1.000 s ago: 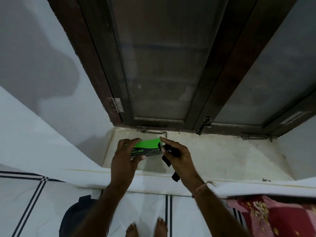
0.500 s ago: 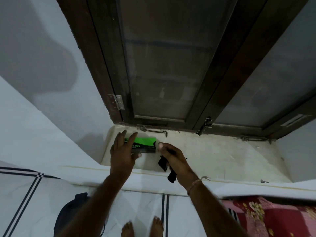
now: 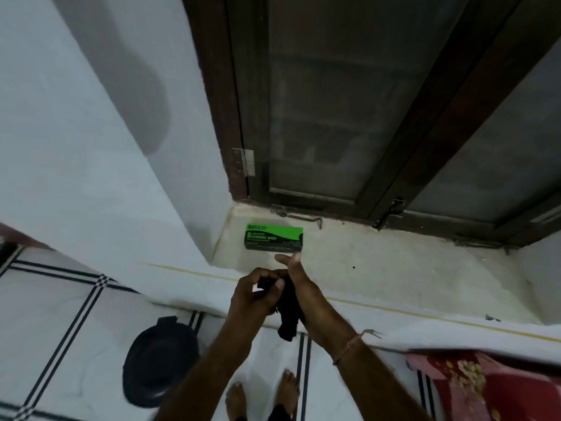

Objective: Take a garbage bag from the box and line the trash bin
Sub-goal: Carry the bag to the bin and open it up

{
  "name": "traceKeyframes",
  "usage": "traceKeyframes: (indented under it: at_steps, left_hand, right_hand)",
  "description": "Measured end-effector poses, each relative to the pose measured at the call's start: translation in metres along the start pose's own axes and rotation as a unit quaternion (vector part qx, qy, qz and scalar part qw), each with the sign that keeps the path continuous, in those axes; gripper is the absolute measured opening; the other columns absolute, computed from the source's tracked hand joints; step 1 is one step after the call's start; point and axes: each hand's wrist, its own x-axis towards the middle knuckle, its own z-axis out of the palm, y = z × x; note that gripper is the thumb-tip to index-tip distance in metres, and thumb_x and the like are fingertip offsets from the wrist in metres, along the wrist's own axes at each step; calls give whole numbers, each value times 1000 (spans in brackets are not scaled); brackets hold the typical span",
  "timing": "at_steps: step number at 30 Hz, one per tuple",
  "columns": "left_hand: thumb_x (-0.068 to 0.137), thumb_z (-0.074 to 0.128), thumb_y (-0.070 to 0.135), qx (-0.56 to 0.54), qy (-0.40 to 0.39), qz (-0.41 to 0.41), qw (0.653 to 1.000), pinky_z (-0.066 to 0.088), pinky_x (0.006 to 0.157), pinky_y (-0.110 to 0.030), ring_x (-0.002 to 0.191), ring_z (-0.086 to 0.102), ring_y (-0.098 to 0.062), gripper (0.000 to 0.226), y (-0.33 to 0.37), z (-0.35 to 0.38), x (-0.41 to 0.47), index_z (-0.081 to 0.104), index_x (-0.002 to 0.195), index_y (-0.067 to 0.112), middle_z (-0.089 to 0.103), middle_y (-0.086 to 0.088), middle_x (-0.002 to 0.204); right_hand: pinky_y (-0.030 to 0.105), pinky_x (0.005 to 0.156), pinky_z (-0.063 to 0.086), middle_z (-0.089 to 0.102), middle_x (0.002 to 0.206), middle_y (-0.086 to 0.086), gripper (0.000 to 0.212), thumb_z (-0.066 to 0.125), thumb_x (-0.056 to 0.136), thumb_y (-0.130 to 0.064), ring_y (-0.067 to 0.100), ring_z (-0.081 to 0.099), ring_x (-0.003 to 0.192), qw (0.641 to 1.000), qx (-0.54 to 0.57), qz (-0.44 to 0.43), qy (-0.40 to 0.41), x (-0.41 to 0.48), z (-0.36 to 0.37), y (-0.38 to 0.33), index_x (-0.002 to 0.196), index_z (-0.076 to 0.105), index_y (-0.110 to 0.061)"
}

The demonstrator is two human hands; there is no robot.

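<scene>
A green and black garbage bag box [image 3: 274, 237] lies flat on the window sill [image 3: 379, 265], near its left corner, with no hand on it. Just in front of the sill, both my hands hold a folded black garbage bag [image 3: 288, 311] that hangs down between them. My left hand [image 3: 253, 294] pinches its upper end with thumb and fingers. My right hand [image 3: 303, 287] presses against the bag from the right, fingers pointing toward the box. A dark round trash bin [image 3: 159, 360] stands on the floor at lower left, below my left forearm.
A closed dark wooden window [image 3: 349, 117] with a latch hook rises behind the sill. White walls flank it at left. The floor has white tiles with black lines. A red flowered cloth [image 3: 485, 387] lies at lower right. My bare feet show at the bottom.
My left hand let go of the box, which now lies on the sill. Both hands drew back toward me and now hold the black bag together.
</scene>
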Motion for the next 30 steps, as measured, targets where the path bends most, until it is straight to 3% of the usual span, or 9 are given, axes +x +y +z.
traceKeyframes:
  at_steps: [4, 6, 10, 14, 17, 20, 23, 26, 30]
  left_hand:
    - [95, 72, 34, -91, 73, -44, 992, 57, 82, -49, 86, 68, -39, 28, -12, -46, -21, 68, 92, 6, 70, -29, 93]
    - [94, 70, 36, -100, 98, -50, 989, 55, 83, -61, 84, 64, -48, 35, -19, -81, -36, 62, 94, 3, 65, -38, 95]
    - [107, 52, 17, -176, 135, -73, 972, 59, 68, -45, 86, 62, -39, 14, -32, -138, -66, 58, 98, 9, 65, -26, 94]
    - [108, 48, 42, -239, 36, -100, 965, 53, 97, -48, 117, 68, -37, 45, -38, -201, -125, 67, 131, 8, 70, -26, 128]
    - [104, 56, 32, -184, 28, -93, 978, 61, 91, -43, 111, 74, -34, 40, -48, -262, -175, 68, 130, 3, 76, -22, 119]
    - [103, 56, 35, -208, 16, -110, 972, 59, 95, -50, 118, 70, -37, 43, -66, -338, -227, 65, 135, 7, 71, -22, 129]
    - [92, 61, 34, -220, 71, -118, 966, 63, 63, -37, 102, 74, -37, 50, -79, -385, -272, 63, 131, 2, 71, -26, 126]
    - [102, 51, 39, -207, 47, -119, 970, 62, 64, -30, 93, 79, -29, 45, -75, -412, -309, 68, 128, 7, 77, -20, 115]
    - [102, 54, 40, -179, 58, -120, 975, 54, 46, -24, 54, 72, -14, 45, -72, -433, -332, 70, 119, 1, 78, -6, 72]
  right_hand:
    - [30, 73, 56, 72, 104, 11, 50, 60, 94, -51, 23, 71, 92, 998, -43, -28, -21, -6, 32, 16, 122, 62, -10]
    - [29, 78, 58, 77, 106, 8, 44, 66, 92, -41, 23, 74, 99, 997, -53, -51, -7, -15, 58, 29, 120, 69, -7]
    - [51, 95, 58, 79, 111, 9, 28, 68, 96, -32, 28, 74, 108, 993, -79, -82, 28, -30, 108, 54, 117, 75, -14]
    - [55, 95, 57, 79, 104, 11, 34, 72, 90, -46, 29, 75, 103, 986, -119, -111, 23, -56, 191, 84, 106, 75, -16]
    - [46, 85, 62, 78, 104, 17, 48, 71, 91, -47, 30, 76, 99, 989, -126, -78, -26, -81, 248, 104, 111, 71, -4]
    - [19, 55, 53, 75, 76, -3, 46, 59, 99, -41, 7, 71, 65, 995, -73, -31, -63, -115, 306, 131, 110, 67, 4]
    - [23, 64, 58, 81, 91, 3, 40, 57, 102, -34, 12, 77, 77, 996, -23, 17, -80, -144, 357, 156, 115, 71, 1]
    - [39, 80, 62, 77, 109, 21, 39, 66, 97, -27, 33, 76, 99, 998, -14, 21, -58, -160, 405, 181, 117, 69, 6]
    - [34, 71, 61, 75, 104, 28, 29, 65, 98, -18, 33, 74, 89, 998, 1, 7, -67, -173, 442, 196, 110, 70, 8]
